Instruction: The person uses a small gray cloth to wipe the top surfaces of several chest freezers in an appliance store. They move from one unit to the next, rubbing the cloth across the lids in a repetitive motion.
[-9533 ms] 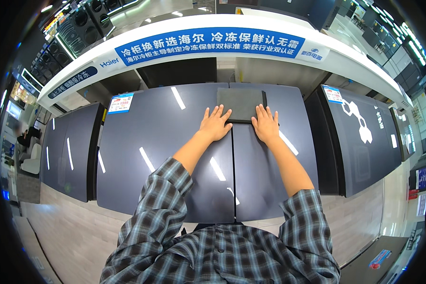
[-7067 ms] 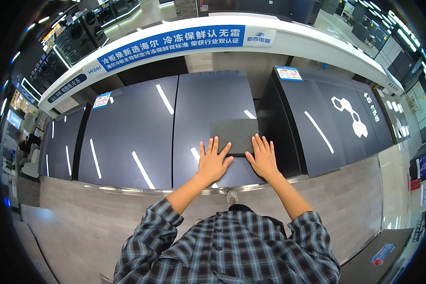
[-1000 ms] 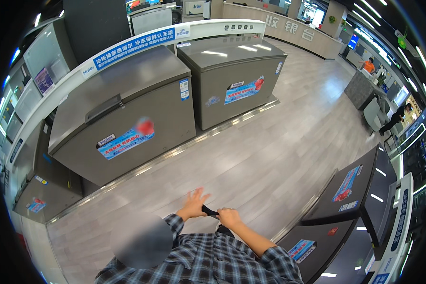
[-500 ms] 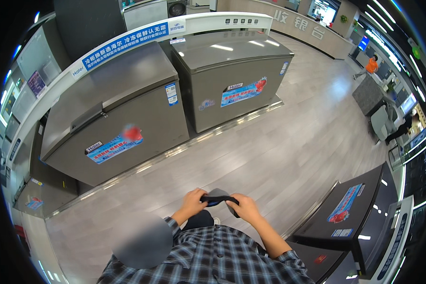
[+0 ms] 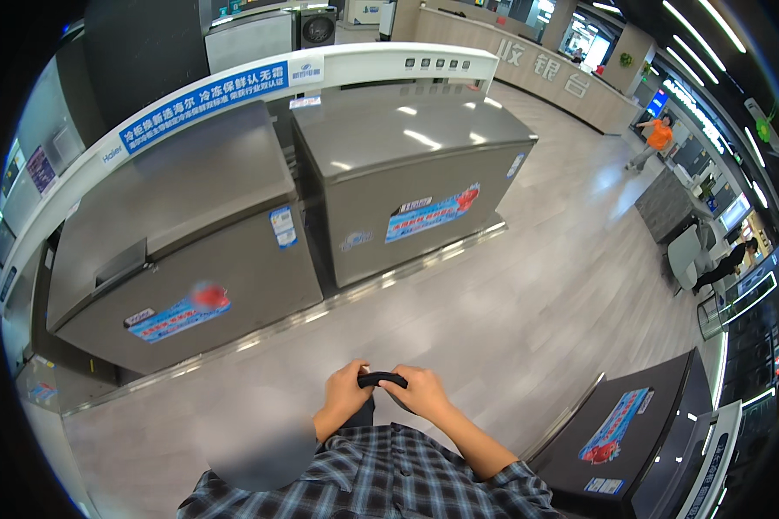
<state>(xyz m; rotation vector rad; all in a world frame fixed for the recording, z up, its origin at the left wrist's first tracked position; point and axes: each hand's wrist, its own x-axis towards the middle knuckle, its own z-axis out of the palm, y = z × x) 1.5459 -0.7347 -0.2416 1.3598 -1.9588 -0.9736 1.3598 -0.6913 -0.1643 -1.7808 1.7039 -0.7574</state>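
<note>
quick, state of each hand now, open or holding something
Left hand: closed, holding the left end of a dark bent item.
Right hand: closed, holding the right end of the same item.

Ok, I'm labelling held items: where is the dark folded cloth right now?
The dark folded cloth is at the head view's lower centre, gripped between the person's left hand and right hand, just above the black-and-blue plaid shirt.
</note>
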